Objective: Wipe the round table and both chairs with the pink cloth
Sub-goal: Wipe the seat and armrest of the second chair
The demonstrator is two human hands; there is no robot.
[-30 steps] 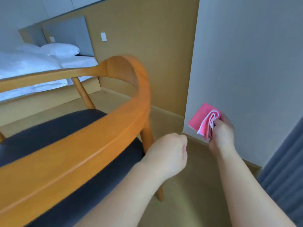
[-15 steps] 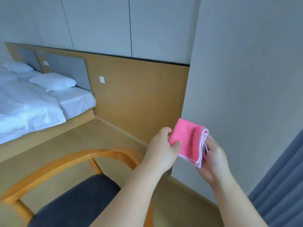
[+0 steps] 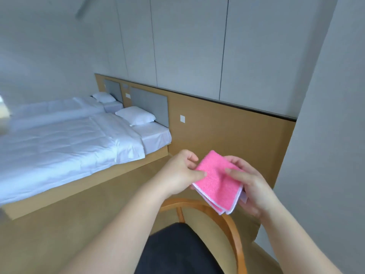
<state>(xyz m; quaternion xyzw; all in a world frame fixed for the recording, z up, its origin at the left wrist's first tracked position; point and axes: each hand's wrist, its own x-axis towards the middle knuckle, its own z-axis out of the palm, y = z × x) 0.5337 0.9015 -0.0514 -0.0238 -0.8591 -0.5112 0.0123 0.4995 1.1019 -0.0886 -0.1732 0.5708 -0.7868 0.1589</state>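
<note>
The folded pink cloth, edged in white, is held up in front of me between both hands. My left hand pinches its left edge with thumb and fingers. My right hand grips the right side, thumb on top and fingers underneath. Below the hands stands a wooden chair with a curved orange backrest and a dark seat cushion; my left forearm covers part of it. The round table is out of view.
Two beds with white bedding stand at the left against a wood-panelled headboard wall. A grey wall corner juts out at the right, close to the chair. Tan floor lies between bed and chair.
My view has risen from the chair toward the beds. My left hand, a bare fist a second ago, has come up to the cloth, which both hands now hold flat.
</note>
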